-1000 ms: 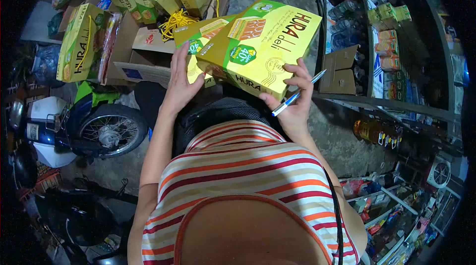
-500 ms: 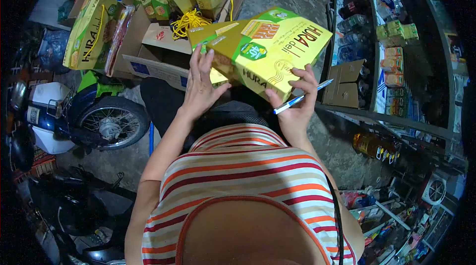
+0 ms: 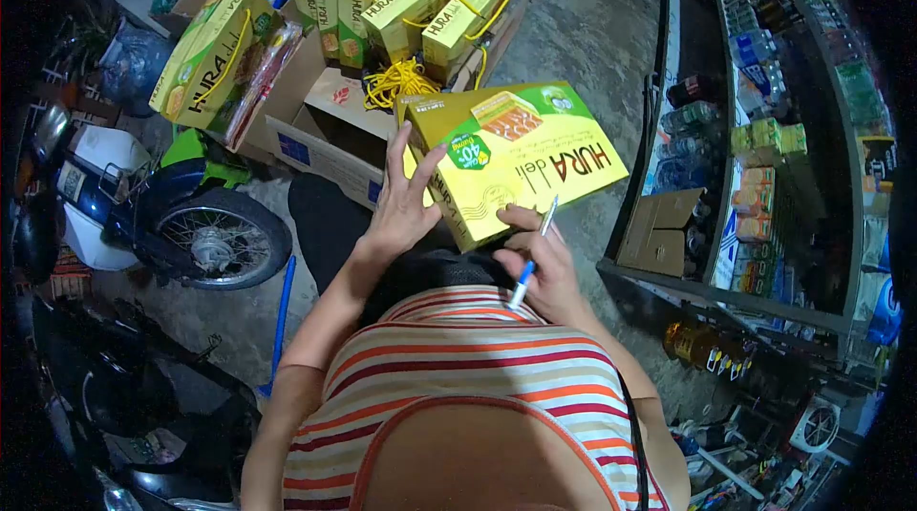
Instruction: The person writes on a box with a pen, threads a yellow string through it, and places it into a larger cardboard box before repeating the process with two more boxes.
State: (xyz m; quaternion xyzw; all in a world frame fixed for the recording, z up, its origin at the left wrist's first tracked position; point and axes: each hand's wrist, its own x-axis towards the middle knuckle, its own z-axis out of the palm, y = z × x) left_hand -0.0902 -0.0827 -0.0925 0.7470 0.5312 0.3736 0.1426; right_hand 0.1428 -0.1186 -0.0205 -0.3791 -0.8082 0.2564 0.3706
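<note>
A yellow and green HURA deli carton (image 3: 544, 162) rests in front of my torso, its broad printed face turned up. My left hand (image 3: 396, 210) grips its left end, fingers spread over the edge and thumb low along the side. Between the fingers of my right hand (image 3: 544, 267) is a blue and white pen (image 3: 527, 269), its lower end pointing back at my striped shirt. Curled fingertips of that hand touch the carton's near edge. What supports the carton from below is hidden.
An open cardboard box (image 3: 320, 153) stands beyond my left hand, with yellow cord (image 3: 401, 81) next to it. Several similar cartons (image 3: 468, 24) are lined up behind. A motorbike wheel (image 3: 215, 239) is at left; a shelf of bottles and packs (image 3: 755, 167) runs along the right.
The carton has turned and tipped, so its broad face lies flatter and nearer to me. My right hand has moved left and closer, and the pen has swung to a steeper angle.
</note>
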